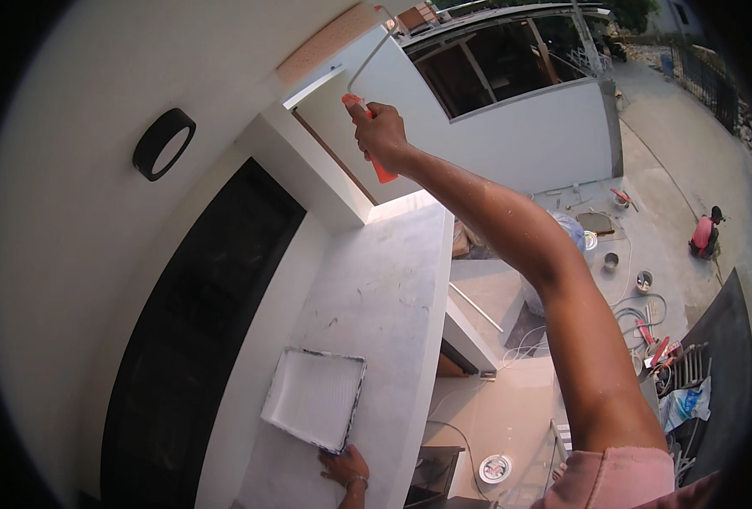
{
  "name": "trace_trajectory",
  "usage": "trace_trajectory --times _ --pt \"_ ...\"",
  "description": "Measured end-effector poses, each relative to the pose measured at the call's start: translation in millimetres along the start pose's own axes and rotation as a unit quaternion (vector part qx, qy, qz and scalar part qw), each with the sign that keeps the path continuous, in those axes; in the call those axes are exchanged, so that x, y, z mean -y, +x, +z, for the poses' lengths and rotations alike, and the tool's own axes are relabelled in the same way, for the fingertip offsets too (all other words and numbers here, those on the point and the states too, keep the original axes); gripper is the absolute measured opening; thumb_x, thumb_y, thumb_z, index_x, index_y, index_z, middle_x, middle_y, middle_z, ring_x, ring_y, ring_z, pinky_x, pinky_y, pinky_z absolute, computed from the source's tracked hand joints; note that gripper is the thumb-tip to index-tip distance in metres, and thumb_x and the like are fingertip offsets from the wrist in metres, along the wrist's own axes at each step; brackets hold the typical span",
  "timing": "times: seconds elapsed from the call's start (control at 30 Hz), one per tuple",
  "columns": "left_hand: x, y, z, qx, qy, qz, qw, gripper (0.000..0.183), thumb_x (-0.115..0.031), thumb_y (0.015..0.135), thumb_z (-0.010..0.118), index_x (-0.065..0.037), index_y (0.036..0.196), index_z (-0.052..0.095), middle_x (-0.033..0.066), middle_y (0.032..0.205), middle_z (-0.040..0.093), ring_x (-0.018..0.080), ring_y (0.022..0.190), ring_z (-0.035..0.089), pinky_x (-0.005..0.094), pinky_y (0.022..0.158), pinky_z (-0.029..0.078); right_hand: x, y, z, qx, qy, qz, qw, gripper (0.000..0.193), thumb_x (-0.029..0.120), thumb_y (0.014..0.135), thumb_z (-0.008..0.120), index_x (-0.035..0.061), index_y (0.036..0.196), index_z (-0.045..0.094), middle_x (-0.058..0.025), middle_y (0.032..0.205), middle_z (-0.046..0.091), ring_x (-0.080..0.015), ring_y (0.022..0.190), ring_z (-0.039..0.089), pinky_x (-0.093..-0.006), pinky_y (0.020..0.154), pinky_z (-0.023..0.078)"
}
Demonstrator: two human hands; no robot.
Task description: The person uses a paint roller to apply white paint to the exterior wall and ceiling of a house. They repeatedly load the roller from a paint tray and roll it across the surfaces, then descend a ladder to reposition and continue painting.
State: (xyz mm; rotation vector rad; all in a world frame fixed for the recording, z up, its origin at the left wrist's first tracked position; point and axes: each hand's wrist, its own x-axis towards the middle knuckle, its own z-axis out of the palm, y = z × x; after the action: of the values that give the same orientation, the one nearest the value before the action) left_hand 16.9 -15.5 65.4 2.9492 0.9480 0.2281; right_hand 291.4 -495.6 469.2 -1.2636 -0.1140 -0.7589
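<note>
My right arm reaches up and forward, its hand point(383, 134) wrapped round the orange handle of a paint roller point(384, 170). The roller's bent wire runs upward from the fist. Beside its top end lies a speckled pinkish-tan band point(325, 44); I cannot tell whether this is the roller sleeve. Below, a paint tray point(308, 394) with white paint and dark, smeared rims rests on a pale ledge point(376, 297). At the tray's near edge is my left hand point(345, 467), fingers stretched and apart, some tips partly hidden by the rim.
A round black lamp point(164, 144) sits on the white surface above, near a long dark window panel point(198, 339). The ledge drops off to a lower floor with buckets point(644, 281), hoses and tools. Another person point(705, 233) crouches at far right.
</note>
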Motion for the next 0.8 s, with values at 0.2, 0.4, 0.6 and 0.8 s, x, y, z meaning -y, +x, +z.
trace_trajectory --times 0.2,0.4,0.6,0.8 --pt "3.3 2.3 3.1 -0.011 -0.049 0.002 0.999 0.079 -0.044 0.094 0.049 0.009 0.153 0.038 0.0256 0.165 0.027 0.0422 0.155 0.022 0.0704 0.121 0.016 8.5 -22.2 7.2 -0.001 0.025 0.026 0.999 0.044 0.043 0.104 0.059 0.0032 0.087 0.056 -0.0042 0.066 0.055 -0.0114 0.05 0.054 -0.0309 0.043 0.047" --pt "2.7 -1.4 2.1 -0.032 -0.014 0.007 0.999 0.075 -0.044 0.097 0.051 0.006 0.152 0.04 0.0217 0.162 0.035 0.0395 0.152 0.029 0.0703 0.12 0.021 28.5 -82.6 14.7 0.028 0.041 0.015 0.999 0.045 0.046 0.104 0.061 0.0058 0.085 0.055 -0.0016 0.063 0.052 -0.0084 0.048 0.05 -0.0291 0.041 0.044" --pt "-0.6 -4.3 -6.0 -0.023 -0.039 -0.005 0.999 0.08 -0.044 0.093 0.049 0.01 0.151 0.042 0.0238 0.164 0.031 0.0376 0.155 0.026 0.065 0.124 0.017 25.3 -123.9 5.5 0.057 0.032 -0.01 0.998 0.052 0.051 0.102 0.061 0.0027 0.083 0.056 -0.0034 0.066 0.054 -0.0105 0.047 0.053 -0.0296 0.041 0.044" --pt "-0.1 -3.3 -1.2 -0.043 -0.025 -0.005 0.999 0.082 -0.045 0.093 0.048 0.009 0.153 0.037 0.0227 0.162 0.034 0.0378 0.153 0.029 0.0654 0.123 0.02 -28.4 -157.5 -8.4 0.043 -0.053 0.005 0.998 0.049 0.052 0.105 0.058 0.0078 0.083 0.054 0.0019 0.061 0.048 -0.0047 0.042 0.044 -0.0236 0.035 0.036"
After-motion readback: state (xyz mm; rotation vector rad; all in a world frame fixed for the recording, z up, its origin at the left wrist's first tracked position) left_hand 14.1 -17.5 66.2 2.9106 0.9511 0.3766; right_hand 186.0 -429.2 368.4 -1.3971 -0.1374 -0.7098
